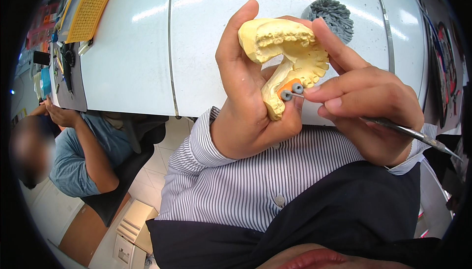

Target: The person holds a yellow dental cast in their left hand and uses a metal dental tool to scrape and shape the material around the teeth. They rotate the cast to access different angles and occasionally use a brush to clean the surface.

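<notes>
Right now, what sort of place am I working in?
Probably a dental laboratory: your left hand holds a yellow dental cast, your right hand holds a pointed metal tool near the cast's grey pieces, and a slim metal instrument lies on the white bench.

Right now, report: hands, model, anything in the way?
Left hand gripping yellow dental model. Right hand holding metal tool, tip at two grey pieces. Right hand hides part of metal tool.

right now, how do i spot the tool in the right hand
Look over the white table for the yellow model in the left hand. The right hand beside it holds the slim metal tool, one pointed end jutting out rightward. Being gripped sets it apart from the other tool, lying on the table.
</notes>
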The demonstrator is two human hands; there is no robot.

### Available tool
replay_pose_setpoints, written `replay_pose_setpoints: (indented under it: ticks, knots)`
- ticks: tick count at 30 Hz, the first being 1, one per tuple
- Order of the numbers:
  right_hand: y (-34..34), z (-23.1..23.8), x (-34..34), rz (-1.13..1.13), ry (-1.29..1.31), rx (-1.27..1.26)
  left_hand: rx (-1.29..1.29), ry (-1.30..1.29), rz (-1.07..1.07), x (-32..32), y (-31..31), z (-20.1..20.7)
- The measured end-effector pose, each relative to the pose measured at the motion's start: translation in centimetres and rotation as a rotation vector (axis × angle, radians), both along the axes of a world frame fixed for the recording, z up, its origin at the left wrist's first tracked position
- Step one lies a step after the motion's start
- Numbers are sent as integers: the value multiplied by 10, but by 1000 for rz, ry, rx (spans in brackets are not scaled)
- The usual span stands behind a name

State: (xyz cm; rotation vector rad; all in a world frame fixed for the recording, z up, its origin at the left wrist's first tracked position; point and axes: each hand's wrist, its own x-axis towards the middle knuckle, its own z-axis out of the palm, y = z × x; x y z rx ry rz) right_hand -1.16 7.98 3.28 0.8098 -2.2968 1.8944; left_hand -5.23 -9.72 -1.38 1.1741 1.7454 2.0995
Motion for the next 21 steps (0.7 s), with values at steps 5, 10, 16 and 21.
replay_pose_setpoints:
  ticks: [5, 10, 16, 21]
  knots:
    - [-4, 3, -2, 26, -49, 0, 23, 16, 4, -7, -4, -7]
    - [-1, -5, -1, -14, 32, -19, -10, 40, 14, -5, -4, -4]
    - [-1, 3, 1, 18, -18, -15, 25, 17, 15, -4, -1, -4]
    - [0, -3, 2, -7, 28, -12, 8, 22, 19, -4, -2, -3]
